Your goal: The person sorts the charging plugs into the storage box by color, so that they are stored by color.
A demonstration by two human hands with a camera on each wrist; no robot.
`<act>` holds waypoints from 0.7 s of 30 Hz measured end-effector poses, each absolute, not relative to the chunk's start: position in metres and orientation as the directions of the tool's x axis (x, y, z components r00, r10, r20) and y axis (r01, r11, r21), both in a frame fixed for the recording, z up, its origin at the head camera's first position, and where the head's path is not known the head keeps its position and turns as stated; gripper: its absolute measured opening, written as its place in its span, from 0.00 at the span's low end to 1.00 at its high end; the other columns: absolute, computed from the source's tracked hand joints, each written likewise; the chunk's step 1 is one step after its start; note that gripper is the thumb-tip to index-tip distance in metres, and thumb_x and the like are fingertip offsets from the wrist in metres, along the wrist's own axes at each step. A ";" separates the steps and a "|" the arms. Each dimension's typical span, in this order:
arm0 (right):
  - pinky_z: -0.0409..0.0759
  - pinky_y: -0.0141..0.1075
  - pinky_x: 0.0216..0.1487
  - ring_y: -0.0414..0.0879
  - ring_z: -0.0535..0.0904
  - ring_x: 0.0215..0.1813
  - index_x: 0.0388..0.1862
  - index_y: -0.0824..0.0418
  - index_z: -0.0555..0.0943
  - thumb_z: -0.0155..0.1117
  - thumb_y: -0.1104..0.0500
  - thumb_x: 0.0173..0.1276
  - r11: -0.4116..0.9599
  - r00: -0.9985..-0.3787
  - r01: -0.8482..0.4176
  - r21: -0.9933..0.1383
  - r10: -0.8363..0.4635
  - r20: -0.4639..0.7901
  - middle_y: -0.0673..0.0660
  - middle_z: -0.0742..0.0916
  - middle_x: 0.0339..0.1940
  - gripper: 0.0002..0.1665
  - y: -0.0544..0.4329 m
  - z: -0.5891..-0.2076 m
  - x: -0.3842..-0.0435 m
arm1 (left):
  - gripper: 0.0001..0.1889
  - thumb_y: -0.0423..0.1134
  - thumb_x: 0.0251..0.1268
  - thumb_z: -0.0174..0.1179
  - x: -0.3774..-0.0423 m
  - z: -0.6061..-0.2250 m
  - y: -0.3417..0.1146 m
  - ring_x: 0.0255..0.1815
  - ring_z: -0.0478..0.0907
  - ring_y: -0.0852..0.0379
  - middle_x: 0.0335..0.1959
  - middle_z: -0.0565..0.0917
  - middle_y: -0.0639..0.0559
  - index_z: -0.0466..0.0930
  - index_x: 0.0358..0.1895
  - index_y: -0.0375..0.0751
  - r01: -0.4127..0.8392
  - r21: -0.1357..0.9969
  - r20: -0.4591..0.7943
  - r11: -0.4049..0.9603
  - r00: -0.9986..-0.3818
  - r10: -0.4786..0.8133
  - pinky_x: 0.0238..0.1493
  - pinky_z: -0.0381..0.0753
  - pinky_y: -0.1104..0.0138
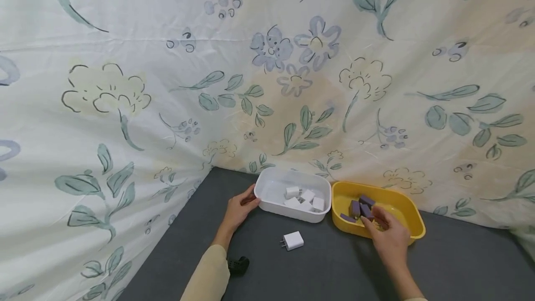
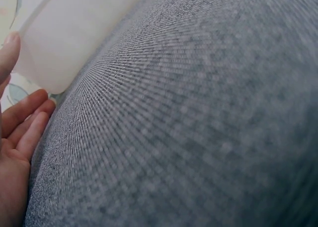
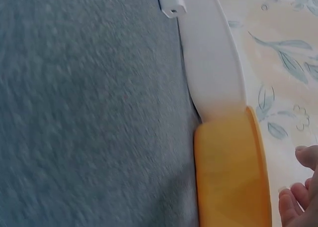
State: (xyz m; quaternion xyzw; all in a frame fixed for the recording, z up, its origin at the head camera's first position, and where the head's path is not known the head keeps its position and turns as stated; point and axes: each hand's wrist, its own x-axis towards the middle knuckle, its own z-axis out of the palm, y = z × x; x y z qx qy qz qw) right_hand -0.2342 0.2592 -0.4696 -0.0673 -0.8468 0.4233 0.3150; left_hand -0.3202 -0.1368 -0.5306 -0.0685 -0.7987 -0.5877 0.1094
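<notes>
A white plastic bin holds several white charger plugs. My left hand is at its left end, the thumb against the wall and the loosely bent fingers by the lower corner in the left wrist view. One more charger plug lies on the dark tabletop in front of the bin, its prongs pointing left. To the right stands a yellow bin with several purple blocks inside. Over its front rim hovers my right hand, fingers near the blocks; the right wrist view shows thumb and fingers apart, nothing between them.
A dark grey cloth-like surface covers the table. Behind and to the left hangs a floral curtain, close to the bins' back edges. Beside the left forearm is a small black object. The two bins stand side by side.
</notes>
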 end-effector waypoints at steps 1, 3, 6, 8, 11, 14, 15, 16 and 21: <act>0.72 0.09 0.38 0.18 0.78 0.37 0.50 0.66 0.84 0.79 0.62 0.52 0.628 -0.791 -0.170 -0.760 0.373 0.485 0.65 0.89 0.45 0.26 0.257 -0.471 -0.234 | 0.31 0.44 0.62 0.67 -0.320 -0.531 -0.137 0.54 0.83 0.46 0.53 0.85 0.40 0.71 0.69 0.47 0.240 0.925 0.256 0.295 -0.967 -0.016 0.53 0.83 0.58; 0.72 0.09 0.39 0.13 0.74 0.37 0.49 0.67 0.84 0.79 0.64 0.51 0.618 -0.788 -0.198 -0.761 0.361 0.498 0.65 0.89 0.43 0.25 0.252 -0.473 -0.234 | 0.30 0.44 0.62 0.67 -0.320 -0.531 -0.137 0.54 0.83 0.47 0.53 0.85 0.40 0.71 0.69 0.47 0.234 0.927 0.250 0.294 -0.968 -0.015 0.53 0.83 0.60; 0.73 0.10 0.39 0.09 0.71 0.35 0.48 0.68 0.84 0.79 0.67 0.49 0.602 -0.784 -0.244 -0.761 0.340 0.520 0.65 0.88 0.42 0.24 0.245 -0.476 -0.234 | 0.30 0.46 0.62 0.67 -0.319 -0.530 -0.137 0.53 0.84 0.51 0.52 0.86 0.44 0.72 0.68 0.51 0.225 0.924 0.244 0.308 -0.970 -0.022 0.52 0.83 0.62; 0.73 0.10 0.38 0.08 0.71 0.35 0.47 0.69 0.84 0.79 0.67 0.48 0.608 -0.777 -0.260 -0.750 0.329 0.536 0.65 0.88 0.41 0.24 0.242 -0.478 -0.234 | 0.30 0.49 0.61 0.67 -0.319 -0.529 -0.137 0.53 0.83 0.53 0.52 0.86 0.47 0.72 0.68 0.54 0.220 0.922 0.240 0.318 -0.970 -0.025 0.53 0.83 0.64; 0.73 0.10 0.39 0.10 0.72 0.36 0.46 0.68 0.85 0.80 0.67 0.47 0.612 -0.773 -0.275 -0.741 0.317 0.549 0.64 0.89 0.40 0.24 0.238 -0.481 -0.234 | 0.30 0.51 0.61 0.67 -0.320 -0.529 -0.137 0.53 0.83 0.56 0.52 0.86 0.50 0.72 0.68 0.57 0.217 0.923 0.236 0.319 -0.972 -0.021 0.53 0.83 0.65; 0.73 0.10 0.40 0.16 0.76 0.37 0.45 0.67 0.85 0.81 0.67 0.46 0.620 -0.776 -0.276 -0.734 0.308 0.551 0.62 0.89 0.39 0.24 0.233 -0.482 -0.232 | 0.31 0.51 0.61 0.67 -0.320 -0.530 -0.138 0.53 0.83 0.55 0.52 0.86 0.49 0.72 0.68 0.57 0.220 0.922 0.238 0.318 -0.971 -0.017 0.53 0.83 0.65; 0.73 0.10 0.40 0.19 0.78 0.37 0.44 0.67 0.85 0.81 0.67 0.46 0.620 -0.778 -0.278 -0.734 0.303 0.550 0.62 0.89 0.39 0.24 0.232 -0.483 -0.232 | 0.31 0.51 0.60 0.67 -0.320 -0.530 -0.138 0.53 0.83 0.55 0.52 0.87 0.49 0.72 0.68 0.57 0.218 0.923 0.236 0.316 -0.972 -0.018 0.53 0.83 0.65; 0.73 0.10 0.41 0.22 0.79 0.38 0.44 0.66 0.85 0.81 0.68 0.46 0.621 -0.780 -0.282 -0.731 0.296 0.551 0.61 0.89 0.39 0.24 0.230 -0.484 -0.232 | 0.31 0.50 0.60 0.67 -0.320 -0.530 -0.138 0.53 0.83 0.55 0.52 0.87 0.49 0.72 0.68 0.57 0.219 0.924 0.237 0.314 -0.971 -0.018 0.53 0.83 0.65; 0.76 0.13 0.42 0.25 0.81 0.39 0.43 0.67 0.85 0.81 0.70 0.43 0.594 -0.776 -0.337 -0.730 0.265 0.573 0.62 0.89 0.39 0.24 0.220 -0.487 -0.230 | 0.30 0.48 0.61 0.67 -0.319 -0.530 -0.137 0.51 0.84 0.54 0.51 0.87 0.47 0.73 0.68 0.53 0.233 0.918 0.254 0.321 -0.967 -0.025 0.51 0.84 0.65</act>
